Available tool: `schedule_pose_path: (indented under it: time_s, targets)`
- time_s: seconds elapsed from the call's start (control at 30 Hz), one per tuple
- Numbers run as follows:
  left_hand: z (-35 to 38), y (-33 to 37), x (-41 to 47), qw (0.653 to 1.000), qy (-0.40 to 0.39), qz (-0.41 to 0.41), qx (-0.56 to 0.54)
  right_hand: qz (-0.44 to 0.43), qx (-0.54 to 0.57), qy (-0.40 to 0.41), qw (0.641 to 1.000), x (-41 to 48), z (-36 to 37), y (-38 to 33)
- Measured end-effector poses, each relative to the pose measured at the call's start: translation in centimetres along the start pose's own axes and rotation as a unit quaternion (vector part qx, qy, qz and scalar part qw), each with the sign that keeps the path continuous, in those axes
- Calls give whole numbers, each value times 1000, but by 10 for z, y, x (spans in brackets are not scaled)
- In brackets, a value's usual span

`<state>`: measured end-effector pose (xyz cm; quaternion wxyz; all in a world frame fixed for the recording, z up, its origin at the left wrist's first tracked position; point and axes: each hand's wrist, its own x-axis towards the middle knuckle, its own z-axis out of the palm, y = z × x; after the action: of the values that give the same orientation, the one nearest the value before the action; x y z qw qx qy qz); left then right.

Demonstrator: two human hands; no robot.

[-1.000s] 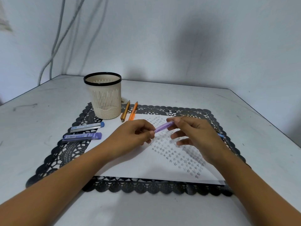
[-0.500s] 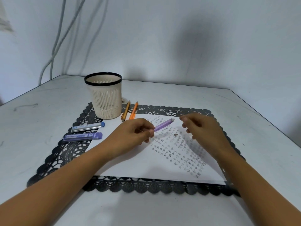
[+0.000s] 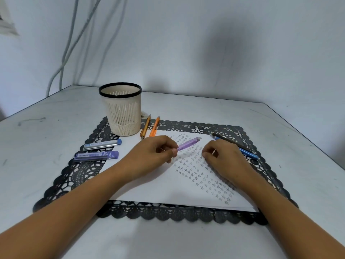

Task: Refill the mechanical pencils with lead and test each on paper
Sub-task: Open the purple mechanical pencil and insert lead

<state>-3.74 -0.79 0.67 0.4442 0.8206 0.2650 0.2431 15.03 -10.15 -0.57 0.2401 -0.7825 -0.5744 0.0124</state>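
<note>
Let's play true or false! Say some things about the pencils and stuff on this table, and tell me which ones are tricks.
1. The left hand holds the purple pencil. True.
2. The cup is tipped over on its side. False: it stands upright on the black mat.
3. A blue-capped lead case and a purple lead case lie to the left of the paper. True.
4. The paper is blank. False: rows of little stars are drawn on it.
5. The orange pencil stands inside the cup. False: it lies on the black mat beside the cup.
</note>
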Motion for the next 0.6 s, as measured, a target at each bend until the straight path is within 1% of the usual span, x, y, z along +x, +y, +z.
schedule_pose_path:
  time_s: [0.07,0.13,0.27,0.33,0.43,0.6]
  targets:
    - [0,0,0,1000,-2,1,2,11,56,21,998,0,-3,-2]
    - [0,-1,1,1000,0,4,5,22,139,47,989,-1,-8,-7]
    - [-1,0,1,1000,0,6,11,27,313,70,947,-5,-20,-14]
    - [0,0,1,1000,-2,7,16,20,369,67,927,-7,-23,-16]
    - [0,0,0,1000,-4,8,17,10,398,68,915,-8,-24,-19]
    - [-1,0,0,1000,-3,12,23,9,376,75,923,-10,-24,-20]
